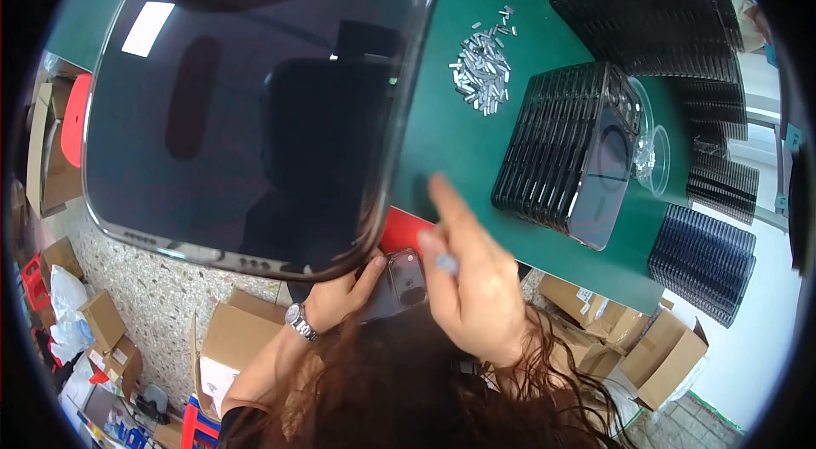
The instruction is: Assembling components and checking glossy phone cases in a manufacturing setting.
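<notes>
My left hand [338, 298], a watch on its wrist, holds a dark translucent phone case [401, 282] with a camera cutout, just below the green table's [476, 152] near edge. My right hand [473, 289] hovers beside the case, index finger stretched toward the table, and pinches a small grey piece [446, 264] between thumb and fingers. A large dark glossy panel [246, 101] with rounded corners fills the upper left, very close to the camera. Its lower edge sits just above my left fingers.
A pile of small silvery metal pieces [484, 67] lies on the table. A row of stacked black cases [565, 152] stands to the right of it, beside a clear plastic bowl [653, 158]. More black stacks [671, 16] line the far right. Cardboard boxes [234, 334] crowd the floor.
</notes>
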{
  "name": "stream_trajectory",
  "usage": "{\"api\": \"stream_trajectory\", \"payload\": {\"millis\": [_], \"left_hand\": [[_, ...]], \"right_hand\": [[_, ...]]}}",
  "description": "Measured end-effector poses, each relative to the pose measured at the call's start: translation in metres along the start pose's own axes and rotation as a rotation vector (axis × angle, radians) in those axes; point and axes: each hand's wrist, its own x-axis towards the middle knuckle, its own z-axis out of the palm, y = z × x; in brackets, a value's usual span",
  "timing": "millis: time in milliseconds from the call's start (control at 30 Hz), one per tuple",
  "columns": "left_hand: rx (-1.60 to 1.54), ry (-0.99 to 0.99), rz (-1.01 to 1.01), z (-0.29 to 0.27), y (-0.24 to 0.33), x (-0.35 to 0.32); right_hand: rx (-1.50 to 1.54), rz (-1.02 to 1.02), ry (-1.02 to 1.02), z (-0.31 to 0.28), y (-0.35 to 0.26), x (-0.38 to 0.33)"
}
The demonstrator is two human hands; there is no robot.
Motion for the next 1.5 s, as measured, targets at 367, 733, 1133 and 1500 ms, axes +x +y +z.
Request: {"api": "stream_trajectory", "payload": {"millis": [367,733,1133,1500], "left_hand": [[0.115,-0.106,0.026,-0.003,0.003,0.001],[0.230,-0.151,-0.034,-0.010,0.004,-0.002],[0.435,0.018,0.192,-0.007,0.031,-0.003],[0.495,-0.098,0.122,-0.006,0.062,0.003]], "right_hand": [[-0.424,0.287,0.075,0.009,-0.004,0.063],[-0.179,0.231,0.130,0.006,0.002,0.030],[-0.204,0.142,0.204,0.022,0.020,0.036],[-0.102,-0.239,-0.161,0.024,0.077,-0.061]]}}
